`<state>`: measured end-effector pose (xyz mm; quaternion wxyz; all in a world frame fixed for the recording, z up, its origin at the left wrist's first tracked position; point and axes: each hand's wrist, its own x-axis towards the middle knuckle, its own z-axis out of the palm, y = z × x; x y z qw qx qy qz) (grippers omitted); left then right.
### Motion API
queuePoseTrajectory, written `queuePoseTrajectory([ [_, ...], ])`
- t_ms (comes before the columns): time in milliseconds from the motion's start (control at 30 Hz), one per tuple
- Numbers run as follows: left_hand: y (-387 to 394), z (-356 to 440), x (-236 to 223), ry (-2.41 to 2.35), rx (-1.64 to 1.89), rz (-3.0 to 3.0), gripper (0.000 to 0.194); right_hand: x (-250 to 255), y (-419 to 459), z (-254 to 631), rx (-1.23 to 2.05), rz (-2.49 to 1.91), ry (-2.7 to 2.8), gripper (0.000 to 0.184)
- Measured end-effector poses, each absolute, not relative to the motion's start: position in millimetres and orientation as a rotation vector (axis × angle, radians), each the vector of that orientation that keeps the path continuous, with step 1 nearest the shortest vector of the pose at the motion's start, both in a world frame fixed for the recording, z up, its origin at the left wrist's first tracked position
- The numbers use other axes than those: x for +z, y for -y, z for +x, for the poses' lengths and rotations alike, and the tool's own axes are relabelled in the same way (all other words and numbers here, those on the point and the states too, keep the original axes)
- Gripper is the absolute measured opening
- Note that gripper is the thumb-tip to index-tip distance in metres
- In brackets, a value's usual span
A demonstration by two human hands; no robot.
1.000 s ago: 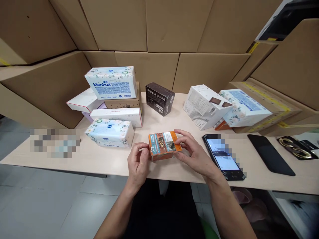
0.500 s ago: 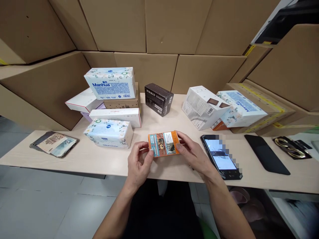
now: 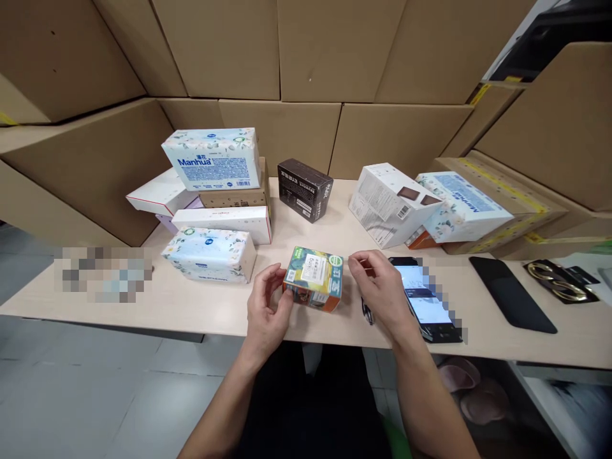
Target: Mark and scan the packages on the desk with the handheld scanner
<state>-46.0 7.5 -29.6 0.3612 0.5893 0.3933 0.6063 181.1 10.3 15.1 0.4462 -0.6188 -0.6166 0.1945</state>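
Note:
A small printed carton [image 3: 313, 277], with green, yellow and blue on its top and orange lower down, rests on the table in front of me. My left hand [image 3: 268, 309] grips its left end, thumb at the near left corner and fingers behind. Just off the right end is my right hand [image 3: 382, 290], its fingers loosely curled, with a gap between them and the carton. A small dark object [image 3: 367, 312] lies on the table beside the right hand, partly covered by it.
Tissue packs [image 3: 208, 255] and white boxes are stacked at the left. A dark box [image 3: 305, 190] stands at the back, a white box [image 3: 392, 204] right of it. At the right lie a phone [image 3: 425, 299], a black slab [image 3: 512, 293] and gold-coloured items [image 3: 557, 284]. Cardboard cartons [image 3: 282, 137] wall the back.
The carton has turned so its green and yellow face is up and the orange picture side faces me. My right hand has let go and moved slightly right. My left hand still grips it.

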Motion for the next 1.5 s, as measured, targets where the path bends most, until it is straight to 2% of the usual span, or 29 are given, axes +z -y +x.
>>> queuePoseTrajectory([
  [133, -9, -50, -31, -1.096, 1.549, 1.612, 0.042, 8, -13, 185, 0.126, -1.994, 1.659, 0.039],
  [267, -7, -52, -22, -1.160, 1.602, 1.985, 0.044, 9, -11, 184, 0.203, -2.210, 1.786, 0.040],
  [400, 0, -40, -11, -1.242, 1.551, 2.374, 0.055, 11, -9, 183, 0.321, -2.108, 1.839, 0.030],
  [533, 4, -18, -8, -1.340, 1.531, 2.520, 0.065, 10, -11, 184, 0.361, -1.938, 1.785, 0.027],
  [733, 2, -5, -11, -1.505, 1.432, 2.457, 0.053, 13, -13, 188, 0.296, -1.727, 1.452, 0.030],
  [900, 5, -16, -9, -1.256, 1.412, 2.310, 0.045, 21, -8, 186, 0.630, -1.045, 0.962, 0.017],
  [1000, 5, -24, -5, -1.064, 1.398, 2.263, 0.046, 28, -8, 183, 0.753, -0.849, 0.879, 0.031],
  [1300, 0, -32, -9, -0.872, 1.450, 2.135, 0.046, 30, -12, 170, 0.799, -1.005, 0.906, 0.030],
  [1400, -1, -32, -9, -0.849, 1.525, 2.102, 0.036, 34, -12, 158, 0.816, -1.041, 1.026, 0.029],
  [1500, -2, -31, -8, -0.898, 1.559, 2.092, 0.019, 36, -15, 145, 0.726, -1.164, 1.220, 0.027],
])
